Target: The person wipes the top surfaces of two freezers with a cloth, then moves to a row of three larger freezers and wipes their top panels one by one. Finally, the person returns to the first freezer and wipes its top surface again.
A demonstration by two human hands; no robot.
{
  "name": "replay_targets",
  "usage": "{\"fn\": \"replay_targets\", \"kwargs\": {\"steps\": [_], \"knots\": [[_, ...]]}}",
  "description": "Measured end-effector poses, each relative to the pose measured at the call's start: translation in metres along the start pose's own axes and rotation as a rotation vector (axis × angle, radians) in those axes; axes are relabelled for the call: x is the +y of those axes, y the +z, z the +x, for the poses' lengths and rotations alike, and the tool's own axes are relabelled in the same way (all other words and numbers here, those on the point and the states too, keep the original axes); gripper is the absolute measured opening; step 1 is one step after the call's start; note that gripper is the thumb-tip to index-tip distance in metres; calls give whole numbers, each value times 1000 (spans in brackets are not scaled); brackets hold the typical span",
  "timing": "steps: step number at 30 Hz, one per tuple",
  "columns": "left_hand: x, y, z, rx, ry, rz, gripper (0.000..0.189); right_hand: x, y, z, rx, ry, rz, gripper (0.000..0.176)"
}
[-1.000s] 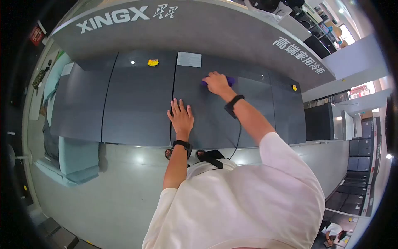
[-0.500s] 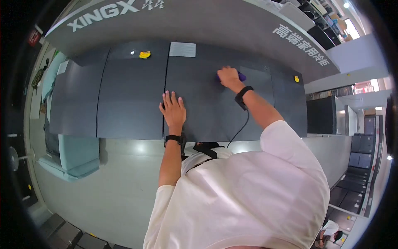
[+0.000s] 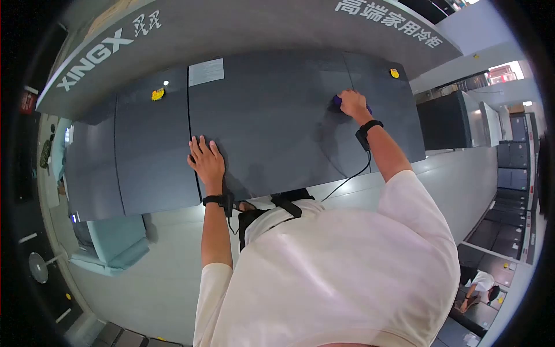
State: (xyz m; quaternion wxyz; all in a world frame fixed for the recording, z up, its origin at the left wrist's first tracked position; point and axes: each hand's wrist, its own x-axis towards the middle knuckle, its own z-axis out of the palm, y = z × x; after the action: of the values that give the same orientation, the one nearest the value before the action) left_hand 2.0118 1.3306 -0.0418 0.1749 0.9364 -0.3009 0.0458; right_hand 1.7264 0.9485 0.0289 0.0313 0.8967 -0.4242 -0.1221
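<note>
My right hand (image 3: 354, 105) is closed around a purple cloth (image 3: 337, 100) and presses it to a dark grey freezer lid (image 3: 272, 115), close to the seam on the right. Parts of the cloth show on both sides of the fingers; the rest is hidden under the hand. My left hand (image 3: 207, 163) lies flat on the same surface with its fingers spread, beside the long dark gap between two lids. Each wrist wears a black band with a cable. A white label sheet (image 3: 206, 72) sits at the lid's far edge.
Yellow tags (image 3: 158, 93) mark the tops. Behind the freezers rises a grey lettered panel (image 3: 243, 26). A pale green covered seat (image 3: 118, 246) stands at the left, a dark cabinet (image 3: 444, 122) at the right. Another person (image 3: 481, 283) bends over units at lower right.
My right hand has slid the purple cloth rightward across the lid to the seam. My left hand stays flat by the gap. The view has turned and shifted right.
</note>
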Motion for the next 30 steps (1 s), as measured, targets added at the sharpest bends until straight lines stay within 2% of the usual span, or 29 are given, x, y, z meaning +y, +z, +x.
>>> {"fn": "replay_targets", "kwargs": {"steps": [5,7,9,11,13,16,20,22,25,28,30], "knots": [[-1,-1,1,-20,14,2,50,-13,0,-7,3,55,73,22],[-3,2,1,-20,19,0,50,-32,-2,-22,24,-7,111,22],[-6,4,-2,-17,46,-10,50,-77,4,-51,76,-55,20,22],[-10,8,2,-9,66,-25,50,-120,-5,-79,-9,-65,79,29],[-18,16,2,-2,75,-45,49,-170,-11,-110,13,-105,60,31],[-31,22,4,-38,106,-143,51,-235,-14,-151,129,-251,91,21],[-56,-3,18,-224,146,-400,49,-306,5,-193,208,-233,31,28],[-80,-12,28,-307,222,-501,46,-317,7,-199,215,-184,29,19],[-111,-14,28,-264,467,-551,44,-316,6,-197,236,-153,36,15],[-117,-34,11,-204,628,-308,44,-311,-2,-191,234,-161,8,16],[-110,-36,10,-186,576,-354,46,-314,-5,-189,212,-135,-1,16]]}}
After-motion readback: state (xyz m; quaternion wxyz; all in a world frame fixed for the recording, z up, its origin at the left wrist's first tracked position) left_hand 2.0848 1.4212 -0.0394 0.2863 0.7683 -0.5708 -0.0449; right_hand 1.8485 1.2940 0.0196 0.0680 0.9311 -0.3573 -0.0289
